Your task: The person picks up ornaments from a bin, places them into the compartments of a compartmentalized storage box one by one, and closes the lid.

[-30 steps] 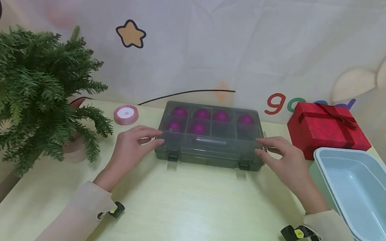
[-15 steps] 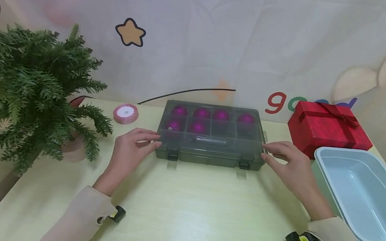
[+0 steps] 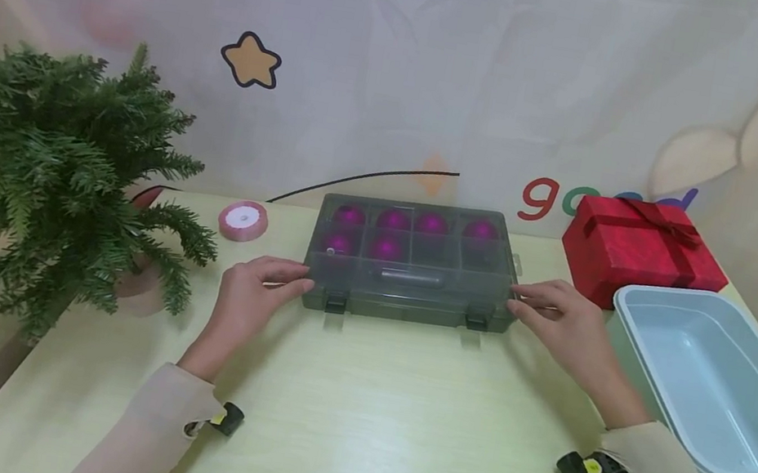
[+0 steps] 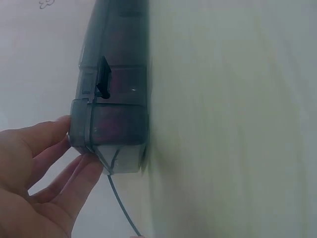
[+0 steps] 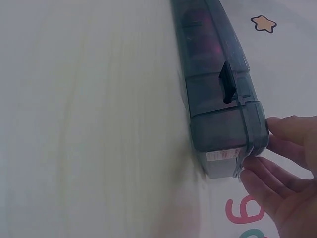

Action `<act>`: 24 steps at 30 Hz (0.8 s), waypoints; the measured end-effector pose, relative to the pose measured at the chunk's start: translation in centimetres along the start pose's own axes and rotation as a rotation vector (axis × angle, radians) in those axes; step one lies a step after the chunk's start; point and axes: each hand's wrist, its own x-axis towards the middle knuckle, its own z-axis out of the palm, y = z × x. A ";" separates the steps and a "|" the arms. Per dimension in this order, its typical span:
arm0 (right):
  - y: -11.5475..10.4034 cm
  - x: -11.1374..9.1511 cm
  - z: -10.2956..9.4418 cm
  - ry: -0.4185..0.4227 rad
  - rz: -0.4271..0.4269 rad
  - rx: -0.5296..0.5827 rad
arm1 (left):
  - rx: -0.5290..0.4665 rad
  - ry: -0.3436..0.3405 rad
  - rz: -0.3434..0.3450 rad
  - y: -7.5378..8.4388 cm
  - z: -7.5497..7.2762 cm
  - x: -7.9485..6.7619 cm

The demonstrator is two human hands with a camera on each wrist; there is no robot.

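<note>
A dark translucent compartment box (image 3: 404,311) stands at the back middle of the table. Through its closed lid show several magenta balls (image 3: 387,249); two front compartments on the right hold no visible ball. My left hand (image 3: 249,297) holds the lid's left front corner between thumb and fingers. At the opposite end, my right hand (image 3: 570,337) pinches the right front corner in the same way. In the left wrist view a black latch (image 4: 104,78) sticks out from the box front, and in the right wrist view another latch (image 5: 227,83) does too.
A potted green fir-like plant (image 3: 55,169) stands left, near a pink ribbon roll (image 3: 241,233). On the right are a red gift box (image 3: 631,260) and a pale blue basin (image 3: 642,410). A patterned cloth (image 3: 373,87) hangs behind the table (image 3: 386,428).
My right hand has shifted right, from over the lid's right side to its end. The left hand has dropped slightly along the left corner. The box lid stays down.
</note>
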 end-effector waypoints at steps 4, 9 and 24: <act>0.1 0.0 0.1 -0.009 -0.004 0.003 | 0.004 -0.002 0.010 -0.2 0.0 0.0; 0.4 0.1 0.0 -0.034 0.039 -0.001 | 0.018 -0.006 0.005 -0.3 0.0 0.0; 1.2 0.2 0.0 -0.067 0.126 0.057 | 0.112 -0.023 0.097 -0.3 0.1 0.1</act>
